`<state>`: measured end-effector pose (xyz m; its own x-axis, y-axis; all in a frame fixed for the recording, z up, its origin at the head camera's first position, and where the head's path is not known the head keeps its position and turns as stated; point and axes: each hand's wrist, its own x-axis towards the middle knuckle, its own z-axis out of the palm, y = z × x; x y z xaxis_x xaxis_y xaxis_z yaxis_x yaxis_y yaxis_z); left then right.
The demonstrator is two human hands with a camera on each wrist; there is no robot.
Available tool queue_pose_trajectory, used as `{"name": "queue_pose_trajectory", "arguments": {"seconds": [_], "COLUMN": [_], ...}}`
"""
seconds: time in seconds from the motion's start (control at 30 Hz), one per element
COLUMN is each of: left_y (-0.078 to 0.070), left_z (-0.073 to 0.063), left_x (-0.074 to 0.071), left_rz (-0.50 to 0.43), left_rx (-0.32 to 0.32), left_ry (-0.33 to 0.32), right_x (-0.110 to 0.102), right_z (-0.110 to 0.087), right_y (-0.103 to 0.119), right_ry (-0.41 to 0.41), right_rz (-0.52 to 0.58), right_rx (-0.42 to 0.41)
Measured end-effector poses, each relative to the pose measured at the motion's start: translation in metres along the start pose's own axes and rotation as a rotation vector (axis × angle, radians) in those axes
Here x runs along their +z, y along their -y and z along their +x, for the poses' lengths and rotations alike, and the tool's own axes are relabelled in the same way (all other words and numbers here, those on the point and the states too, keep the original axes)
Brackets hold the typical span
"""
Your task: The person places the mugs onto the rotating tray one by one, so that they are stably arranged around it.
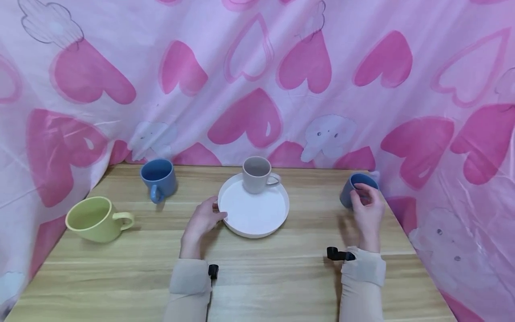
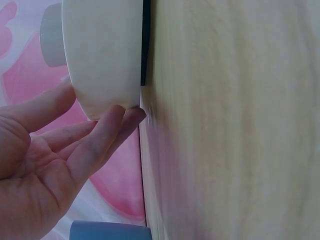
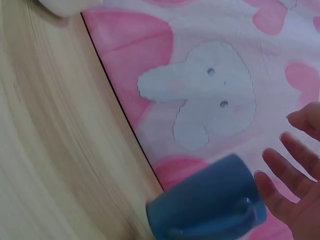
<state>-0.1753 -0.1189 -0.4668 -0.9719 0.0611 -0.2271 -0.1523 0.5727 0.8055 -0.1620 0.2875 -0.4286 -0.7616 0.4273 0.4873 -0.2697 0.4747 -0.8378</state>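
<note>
My left hand [image 1: 203, 219] holds the left rim of a round white plate [image 1: 255, 214]. In the left wrist view its thumb [image 2: 55, 102] lies at the upper rim and the fingertips are at the plate's lower side. A light grey mug [image 1: 254, 179] stands upright at the plate's back edge, handle to the right. On the far right, my right hand [image 1: 369, 210] hovers at a blue mug [image 1: 346, 192], overlapping its rim. The right wrist view shows its fingers [image 3: 285, 167] loosely spread beside the mug's rim, with nothing between them.
Another blue mug [image 1: 158, 181] stands at the back left, and a wide green mug [image 1: 94, 220] nearer the left edge. A pink heart-patterned cloth [image 1: 245, 116] hangs behind and along both sides of the wooden table [image 1: 273, 277].
</note>
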Motion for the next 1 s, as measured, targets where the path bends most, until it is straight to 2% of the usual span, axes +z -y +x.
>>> {"name": "queue_pose_trajectory", "arguments": {"seconds": [0.13, 0.4, 0.67, 0.8, 1.0], "left_y": [0.000, 0.003, 0.003, 0.002, 0.000], "left_z": [0.003, 0.002, 0.000, -0.001, -0.003], "left_x": [0.001, 0.001, -0.002, -0.003, -0.004], "left_rz": [0.006, -0.025, -0.032, -0.012, 0.014], "left_rx": [0.011, 0.055, 0.042, 0.045, 0.051], "left_ry": [0.002, -0.013, 0.005, 0.008, 0.017], "right_x": [-0.008, -0.014, -0.017, -0.020, -0.024], "right_z": [0.001, 0.006, 0.002, 0.001, -0.001], "right_y": [-0.006, -0.050, -0.063, -0.069, -0.076], "right_ry": [-0.061, -0.140, -0.140, -0.101, -0.050], "right_rz": [-0.005, -0.036, -0.037, -0.048, -0.020], "right_rx": [0.047, 0.190, 0.245, 0.303, 0.309]}}
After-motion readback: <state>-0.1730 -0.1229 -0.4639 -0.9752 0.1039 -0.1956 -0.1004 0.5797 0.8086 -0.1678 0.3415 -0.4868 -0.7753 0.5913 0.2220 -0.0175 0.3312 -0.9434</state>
